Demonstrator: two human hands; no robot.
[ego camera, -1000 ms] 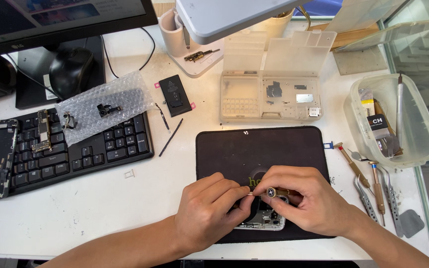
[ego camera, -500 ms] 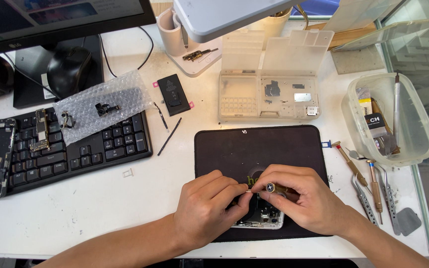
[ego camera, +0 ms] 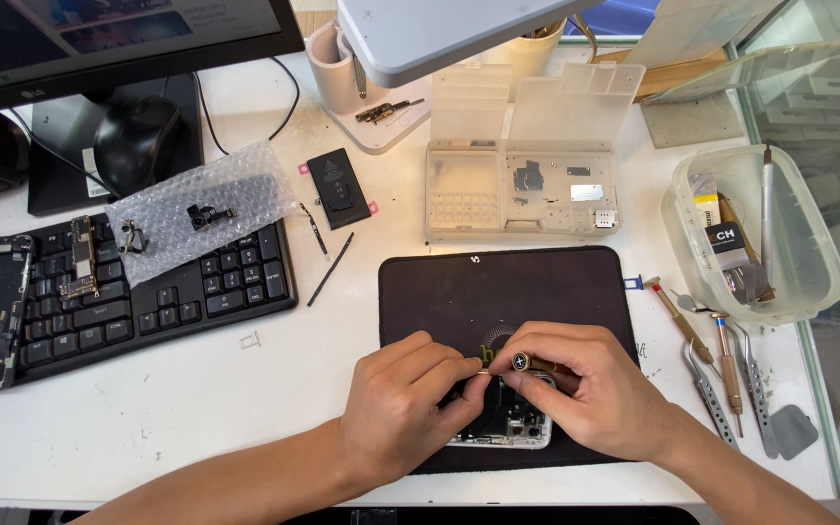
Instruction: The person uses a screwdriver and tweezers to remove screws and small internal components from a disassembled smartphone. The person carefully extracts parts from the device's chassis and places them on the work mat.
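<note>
Both hands meet over the near edge of the dark work mat (ego camera: pixel 507 282). The right hand (ego camera: pixel 590 394) is closed around a small precision screwdriver (ego camera: pixel 527 365); its round end cap shows between thumb and forefinger, and its shaft runs back under the palm, so where the tip lands cannot be seen. The opened phone body (ego camera: pixel 507 428) lies flat directly beneath the two hands, mostly covered; only its near edge and some inner parts show below the knuckles. Its long axis seems to run away from the person. The left hand (ego camera: pixel 405 408) is pinched, fingertips touching the right hand's thumb just beside the screwdriver cap; whether it grips a small part there cannot be told. Spare tweezers (ego camera: pixel 707 389) lie right of the right hand.
</note>
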